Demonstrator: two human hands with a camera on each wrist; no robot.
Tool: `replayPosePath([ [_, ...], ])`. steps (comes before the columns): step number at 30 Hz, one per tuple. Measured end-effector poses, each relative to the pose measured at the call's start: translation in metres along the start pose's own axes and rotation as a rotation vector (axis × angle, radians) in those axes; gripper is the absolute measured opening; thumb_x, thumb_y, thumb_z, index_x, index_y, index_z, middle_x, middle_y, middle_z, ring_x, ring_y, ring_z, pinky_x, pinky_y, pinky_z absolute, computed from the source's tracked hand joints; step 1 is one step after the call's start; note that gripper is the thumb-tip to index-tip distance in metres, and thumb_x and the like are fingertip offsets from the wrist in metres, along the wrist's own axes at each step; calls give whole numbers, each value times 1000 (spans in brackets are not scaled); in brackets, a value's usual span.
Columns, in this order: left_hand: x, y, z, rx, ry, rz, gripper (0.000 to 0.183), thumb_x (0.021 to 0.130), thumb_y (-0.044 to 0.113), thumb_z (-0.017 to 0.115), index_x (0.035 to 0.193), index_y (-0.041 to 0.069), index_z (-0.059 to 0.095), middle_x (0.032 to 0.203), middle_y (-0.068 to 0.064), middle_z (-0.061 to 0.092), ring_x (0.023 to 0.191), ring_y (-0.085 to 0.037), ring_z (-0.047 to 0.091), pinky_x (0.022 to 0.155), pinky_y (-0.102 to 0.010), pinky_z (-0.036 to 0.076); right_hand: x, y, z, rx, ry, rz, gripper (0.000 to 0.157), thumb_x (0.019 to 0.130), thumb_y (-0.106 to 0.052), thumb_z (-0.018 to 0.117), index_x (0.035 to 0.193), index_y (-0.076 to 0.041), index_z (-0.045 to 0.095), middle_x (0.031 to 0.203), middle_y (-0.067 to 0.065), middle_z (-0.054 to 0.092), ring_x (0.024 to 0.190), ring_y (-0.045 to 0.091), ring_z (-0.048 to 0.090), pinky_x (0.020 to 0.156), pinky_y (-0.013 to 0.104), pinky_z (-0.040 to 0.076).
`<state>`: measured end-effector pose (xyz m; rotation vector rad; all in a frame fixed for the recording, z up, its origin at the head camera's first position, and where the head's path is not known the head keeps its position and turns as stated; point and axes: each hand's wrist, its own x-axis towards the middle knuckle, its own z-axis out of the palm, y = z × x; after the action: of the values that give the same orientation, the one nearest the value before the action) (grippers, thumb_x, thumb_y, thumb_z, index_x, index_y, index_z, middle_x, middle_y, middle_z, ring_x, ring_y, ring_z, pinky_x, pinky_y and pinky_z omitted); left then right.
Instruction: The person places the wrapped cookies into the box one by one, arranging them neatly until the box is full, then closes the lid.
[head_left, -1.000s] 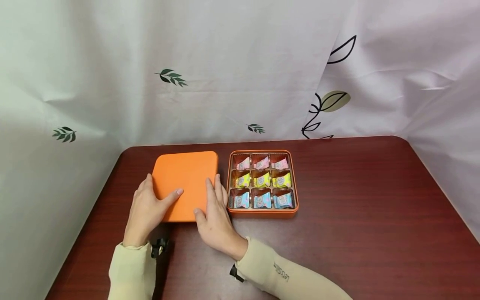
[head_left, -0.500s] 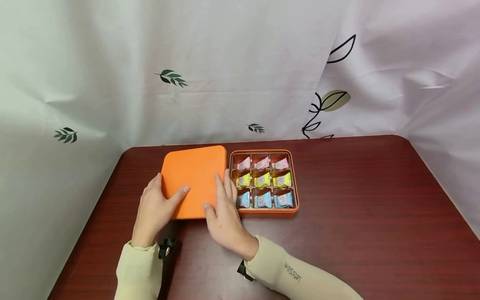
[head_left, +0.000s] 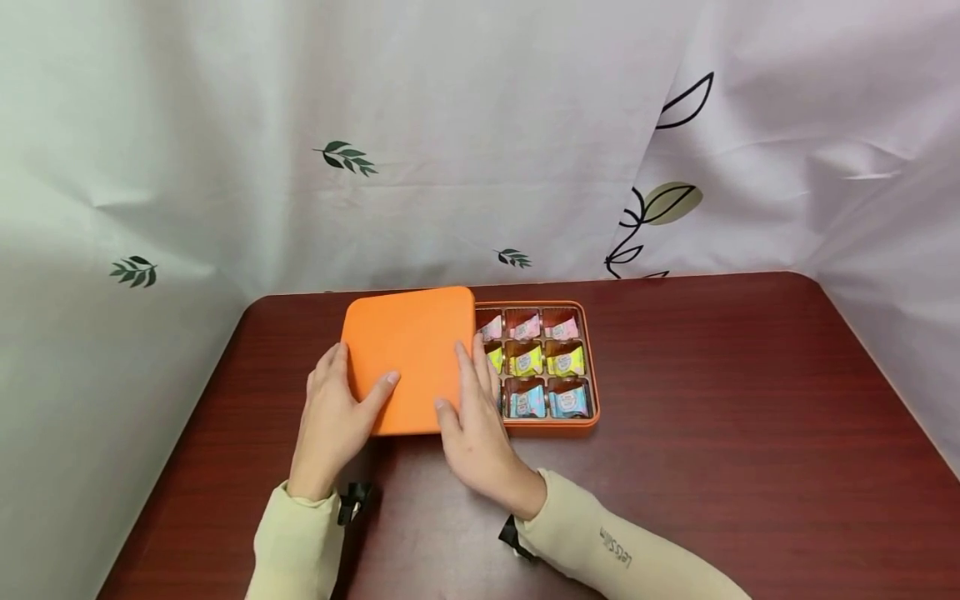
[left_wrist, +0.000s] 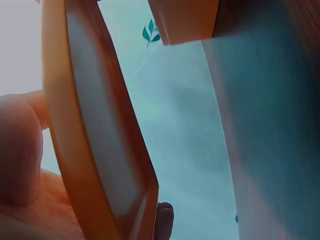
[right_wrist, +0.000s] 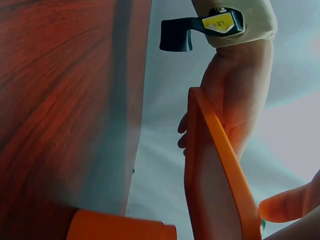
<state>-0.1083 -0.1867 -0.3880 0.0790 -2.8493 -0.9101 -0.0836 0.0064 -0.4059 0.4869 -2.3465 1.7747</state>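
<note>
A flat orange lid (head_left: 412,350) is held between both hands, raised off the table and overlapping the box's left part in the head view. My left hand (head_left: 330,417) grips its left edge, thumb (head_left: 386,383) on top and fingers wrapped round the side. At the right edge, my right hand (head_left: 480,433) holds it with the thumb on top. The left wrist view shows the lid's hollow underside (left_wrist: 107,115). An open orange box (head_left: 555,428) holds a divided tray of wrapped candies, pink (head_left: 561,327), yellow (head_left: 566,362) and blue (head_left: 568,402). Its left column is mostly hidden.
The box stands on a dark red-brown table (head_left: 712,400) with rounded far corners. A pale curtain (head_left: 450,167) with leaf prints hangs behind and at both sides. Each wrist wears a black camera mount (head_left: 354,502).
Both hands have carried the lid to the right, from beside the box to partly over its left column. The box has stayed in place.
</note>
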Motion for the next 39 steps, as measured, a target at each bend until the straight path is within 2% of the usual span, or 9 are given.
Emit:
replayPosePath([
  [4, -1, 5, 3, -4, -6, -11, 96, 94, 54, 63, 155, -9, 24, 159, -28, 25, 143, -42, 27, 112, -60, 29, 0, 0, -7, -3, -7, -1, 64, 101, -2, 52, 157, 5, 22, 167, 18, 0, 150, 46, -1, 115, 67, 7],
  [14, -1, 20, 12, -20, 5, -5, 97, 94, 56, 61, 156, -8, 23, 160, -25, 25, 144, -39, 26, 112, -57, 30, 1, 1, -26, -8, -5, 19, 64, 102, -4, 53, 158, 2, 22, 168, 15, 1, 152, 37, 0, 115, 66, 11],
  [21, -2, 28, 21, 1, 13, 15, 95, 95, 53, 63, 156, -7, 22, 159, -25, 26, 142, -39, 27, 111, -55, 32, 0, 2, -35, -31, 13, 32, 64, 101, -4, 54, 157, 3, 23, 167, 17, 5, 152, 37, 3, 115, 66, 14],
  [32, -3, 45, 32, -13, 73, 51, 94, 91, 49, 69, 154, -8, 28, 154, -25, 33, 138, -39, 31, 110, -52, 33, -3, 7, -53, -97, 25, 68, 66, 100, -6, 56, 157, 3, 25, 168, 15, 6, 152, 37, 6, 114, 65, 18],
  [39, -4, 56, 41, -12, 101, 71, 94, 90, 47, 72, 153, -9, 31, 151, -26, 36, 136, -40, 32, 110, -52, 34, -5, 11, -65, -129, 19, 74, 65, 100, -5, 56, 157, 3, 24, 168, 15, 5, 152, 36, 4, 115, 65, 15],
])
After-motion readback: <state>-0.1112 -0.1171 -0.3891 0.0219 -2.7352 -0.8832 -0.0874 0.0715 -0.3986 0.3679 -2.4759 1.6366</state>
